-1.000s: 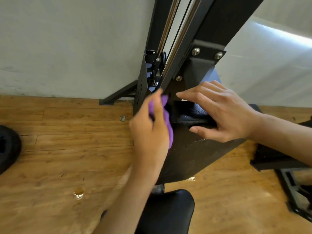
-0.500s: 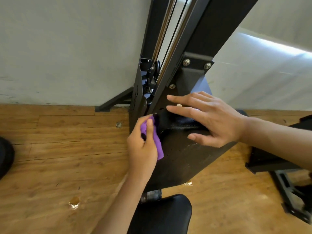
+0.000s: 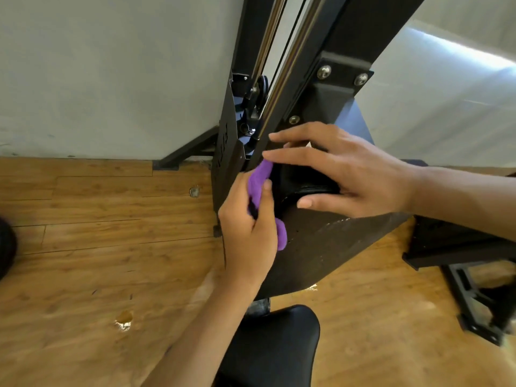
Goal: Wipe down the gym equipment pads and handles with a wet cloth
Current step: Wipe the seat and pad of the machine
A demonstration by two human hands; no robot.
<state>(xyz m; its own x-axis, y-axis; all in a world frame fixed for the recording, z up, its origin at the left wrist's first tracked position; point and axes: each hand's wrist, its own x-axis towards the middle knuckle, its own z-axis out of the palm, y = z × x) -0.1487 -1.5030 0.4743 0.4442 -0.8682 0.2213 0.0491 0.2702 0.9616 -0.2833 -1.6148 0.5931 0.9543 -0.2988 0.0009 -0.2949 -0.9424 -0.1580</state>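
At the foot of a black gym machine (image 3: 329, 247) standing against a pale wall (image 3: 111, 65), the left hand (image 3: 248, 233) gripped a bunched purple cloth (image 3: 258, 180), with the thumb laid over the fabric and the fingers curled behind it. The cloth was pressed against the front edge of the machine's lower plate, just below the point where the slanted upright column (image 3: 349, 29) met the base; one end of it stuck up past the thumb and another fold hung out under the heel of the hand. The right hand (image 3: 363, 177) was open, its fingers straight and spread, reaching in from the right over a rounded black part (image 3: 301, 182) of the machine, with the thumb stretched along beneath it; whether this part was a pad or a housing could not be told. The fingertips of the right hand lay just beside the top of the cloth. Above the hands, a bracket on the column carried two bright bolts (image 3: 324, 71), and to its left a small pulley (image 3: 261, 85) sat behind a brass-coloured guide rod (image 3: 268, 37). A black brace (image 3: 190, 152) ran from the machine down to the wooden floor (image 3: 97, 247), which had a pale gouge (image 3: 124, 321) in it near the left forearm. A black padded seat (image 3: 279, 344) showed at the bottom edge, a second black frame (image 3: 452, 247) stood at the right, and a dark round object (image 3: 5, 247) was cut off at the left edge.
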